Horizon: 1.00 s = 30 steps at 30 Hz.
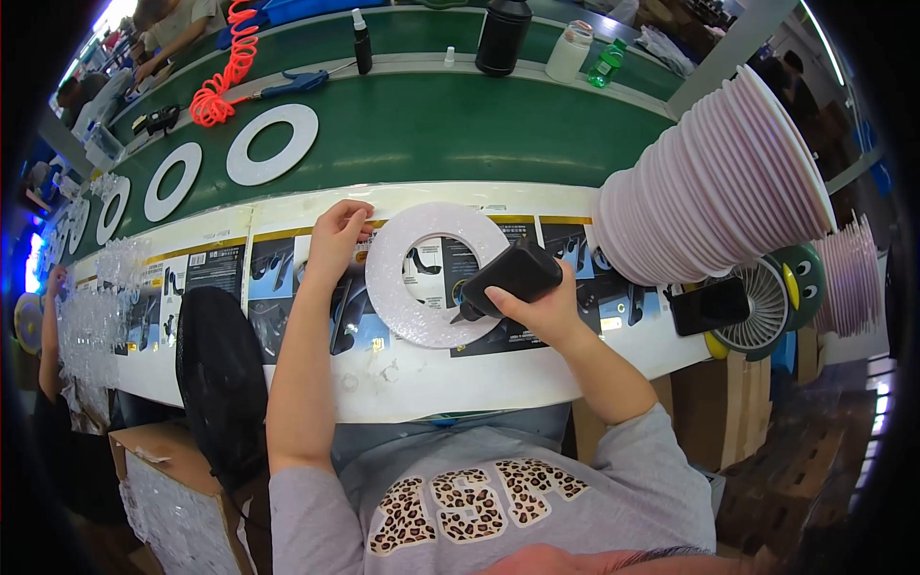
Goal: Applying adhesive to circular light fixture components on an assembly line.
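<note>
A flat white ring (393, 307) with a speckled, glossy face lies on the table before me. My right hand (546, 302) is wrapped round a black squeeze bottle (513, 273), tilted so its narrow nozzle points down at the ring's lower right part. Whether the tip touches the surface I cannot tell. My left hand (340, 235) hovers or rests just beyond the ring's left edge, fingers loosely bent and apart, with nothing seen in them. Under the ring, printed dark sheets (278, 316) show through its hole.
At the right a tall stack of white rings (709, 182) leans beside a phone (709, 307) and a small fan (757, 307). More rings (273, 144) lie on the green belt (412, 134). Bottles (503, 38) and a coiled red air hose (235, 67) are behind. A black bag (220, 345) hangs left.
</note>
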Each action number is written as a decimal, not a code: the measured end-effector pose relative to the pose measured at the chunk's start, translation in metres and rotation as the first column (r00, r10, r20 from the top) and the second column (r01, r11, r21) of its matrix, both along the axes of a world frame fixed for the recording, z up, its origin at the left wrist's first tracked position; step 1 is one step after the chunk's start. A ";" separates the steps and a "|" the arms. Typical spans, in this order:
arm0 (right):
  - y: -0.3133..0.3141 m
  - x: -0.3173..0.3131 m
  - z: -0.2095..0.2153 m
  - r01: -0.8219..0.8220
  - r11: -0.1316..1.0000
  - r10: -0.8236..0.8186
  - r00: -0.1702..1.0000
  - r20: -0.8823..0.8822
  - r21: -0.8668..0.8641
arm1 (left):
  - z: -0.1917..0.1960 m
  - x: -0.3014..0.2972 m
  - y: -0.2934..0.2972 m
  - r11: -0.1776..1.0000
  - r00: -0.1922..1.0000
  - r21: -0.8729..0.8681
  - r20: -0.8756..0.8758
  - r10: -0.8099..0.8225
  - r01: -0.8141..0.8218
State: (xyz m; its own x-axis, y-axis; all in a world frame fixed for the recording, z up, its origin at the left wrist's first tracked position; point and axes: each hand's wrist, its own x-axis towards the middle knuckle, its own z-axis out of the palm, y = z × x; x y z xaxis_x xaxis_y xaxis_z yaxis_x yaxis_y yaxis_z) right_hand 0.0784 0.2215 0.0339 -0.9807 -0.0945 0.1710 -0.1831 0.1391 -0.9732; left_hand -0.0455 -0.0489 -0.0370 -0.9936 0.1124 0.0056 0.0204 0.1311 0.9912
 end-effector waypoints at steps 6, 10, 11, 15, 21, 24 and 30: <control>-0.006 0.000 -0.008 0.006 0.999 -0.008 0.999 -0.053 -0.037 | 0.004 0.001 0.003 1.000 1.000 -0.002 0.012 0.025 -0.025; -0.009 0.000 -0.012 0.015 0.999 -0.017 0.998 -0.060 -0.045 | 0.007 0.002 0.004 0.999 0.999 -0.030 0.019 0.029 -0.028; -0.009 0.000 -0.013 0.015 0.999 -0.017 0.998 -0.059 -0.042 | 0.006 0.002 0.003 0.999 0.999 -0.029 0.019 0.032 -0.031; -0.010 -0.001 -0.012 0.013 1.000 -0.014 0.998 -0.069 -0.021 | 0.002 0.000 0.001 0.999 1.000 -0.030 0.022 0.014 -0.013; -0.010 -0.002 -0.010 0.004 1.000 -0.004 0.997 -0.082 0.000 | 0.002 0.000 0.002 0.999 1.000 -0.035 0.024 0.017 -0.016; -0.010 -0.001 -0.009 0.005 1.000 -0.005 0.997 -0.075 0.000 | 0.003 0.000 0.003 0.999 0.999 -0.041 0.030 0.020 -0.019; -0.010 -0.002 -0.010 0.003 1.000 -0.004 0.998 -0.067 -0.013 | 0.005 0.001 0.004 0.998 0.999 -0.062 0.038 0.033 -0.031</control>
